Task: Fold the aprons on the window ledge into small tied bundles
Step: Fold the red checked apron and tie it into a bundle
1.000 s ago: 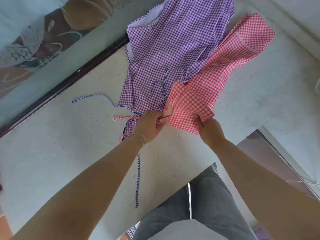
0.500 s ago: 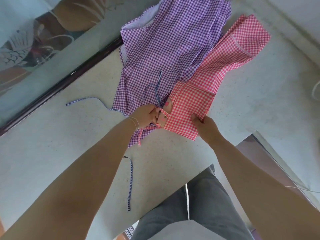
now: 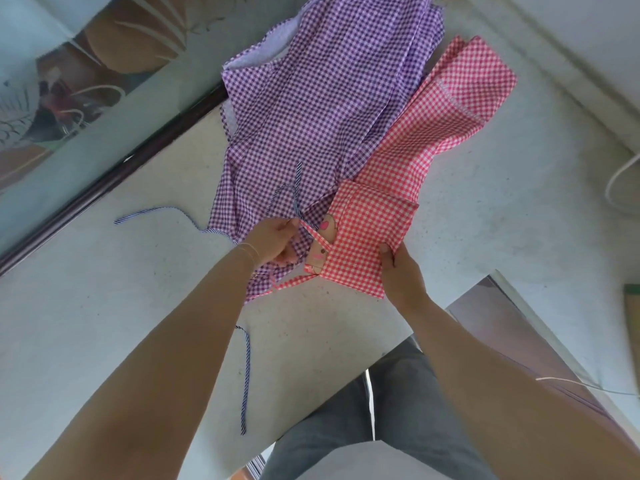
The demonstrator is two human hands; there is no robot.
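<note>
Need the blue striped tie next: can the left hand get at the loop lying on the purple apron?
Probably yes. The tie loop lies uncovered on the purple apron, just beyond the left hand, but its fingers are busy pinching fabric.

Purple apron (image 3: pixel 311 109): its far end is cut off by the top edge; its right side lies hidden under the red apron (image 3: pixel 408 157).
Right hand (image 3: pixel 401 275): the fingers are hidden beneath the red fold, only the thumb showing.
Left hand (image 3: pixel 270 244): fingertips tucked into the cloth, so what they pinch cannot be told.
White cord (image 3: pixel 614 188): runs off the right edge.
Window glass (image 3: pixel 69 81): shapes behind it are blurred.
</note>
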